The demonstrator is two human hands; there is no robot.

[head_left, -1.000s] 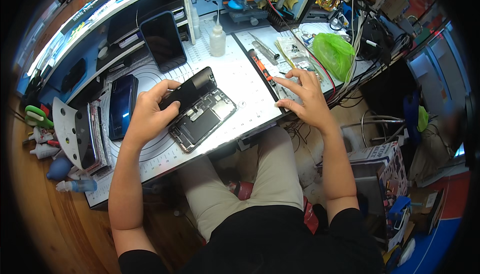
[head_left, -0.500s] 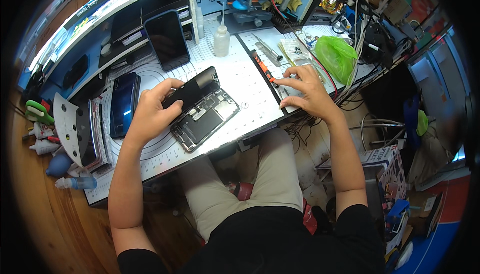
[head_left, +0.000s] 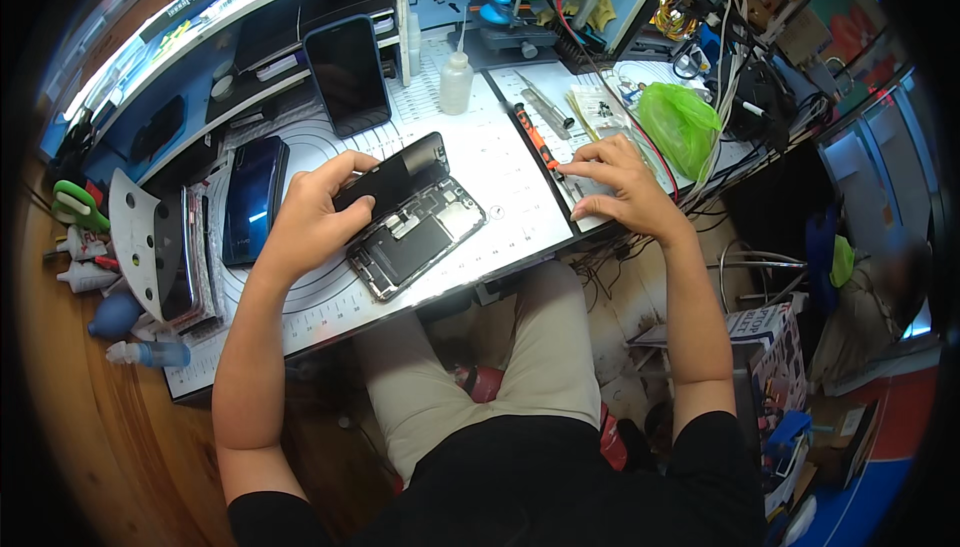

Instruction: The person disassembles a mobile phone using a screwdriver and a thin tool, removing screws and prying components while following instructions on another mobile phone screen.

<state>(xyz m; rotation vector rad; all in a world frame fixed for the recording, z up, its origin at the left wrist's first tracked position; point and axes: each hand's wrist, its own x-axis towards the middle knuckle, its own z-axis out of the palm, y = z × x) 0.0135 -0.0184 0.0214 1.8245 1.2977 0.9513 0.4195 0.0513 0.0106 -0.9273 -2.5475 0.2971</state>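
Observation:
An opened phone (head_left: 418,239) lies on the white work mat, its battery and circuit board bare. Its dark screen panel (head_left: 405,175) stands tilted up along the far long side. My left hand (head_left: 318,212) grips that panel at its left end, thumb on the near face and fingers behind. To the right, my right hand (head_left: 622,187) hovers over the mat's right part, thumb and index finger apart, with nothing visible between them. Closest to its fingertips is an orange-and-black screwdriver (head_left: 537,137); whether they touch is hard to tell.
A phone (head_left: 347,77) leans against the shelf, and a dark blue one (head_left: 254,202) lies at left. Behind the work are a clear dropper bottle (head_left: 456,85), tweezers (head_left: 545,102) and a green plastic bag (head_left: 680,127). A red cable (head_left: 612,87) runs along the right.
The whole view has shifted slightly. My left hand keeps its hold on the screen panel, and my right hand stays near the screwdriver with its fingers apart.

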